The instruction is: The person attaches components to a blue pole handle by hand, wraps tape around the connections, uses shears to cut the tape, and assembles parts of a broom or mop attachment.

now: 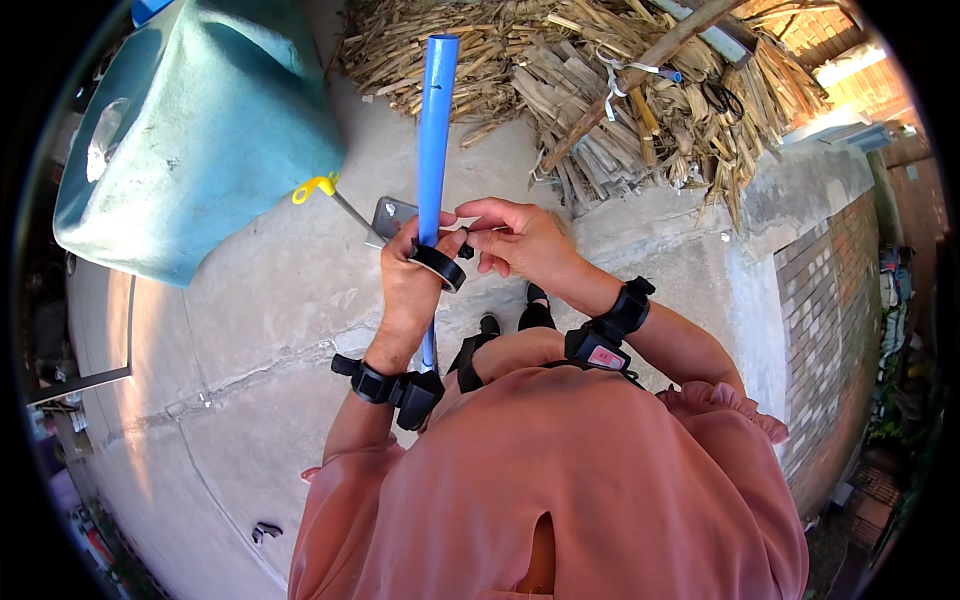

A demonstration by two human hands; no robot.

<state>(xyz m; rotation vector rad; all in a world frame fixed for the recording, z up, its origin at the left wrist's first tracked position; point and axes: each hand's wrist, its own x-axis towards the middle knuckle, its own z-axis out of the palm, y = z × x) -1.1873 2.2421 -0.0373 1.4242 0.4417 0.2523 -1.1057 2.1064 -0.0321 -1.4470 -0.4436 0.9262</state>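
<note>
A long blue pipe [434, 130] stands up between my arms, its lower part running down past my left wrist. My left hand [405, 285] is closed around it, and a roll of black tape [440, 267] hangs at those fingers, beside the pipe. Just right of the pipe, my right hand [535, 245] has its thumb and forefinger pinched on a small black strip [466, 243], which looks like tape, close to the left thumb. The other right fingers are curled loosely. Both wrists wear black straps with small devices.
A yellow-handled tool [318, 187] with a metal shaft lies beyond my left hand, next to a flat grey object [392, 213]. A teal covered bulk [220, 150] stands at the left. Dry stalks [600, 120] are piled ahead, with a wooden pole across them. Bricks [830, 320] lie right.
</note>
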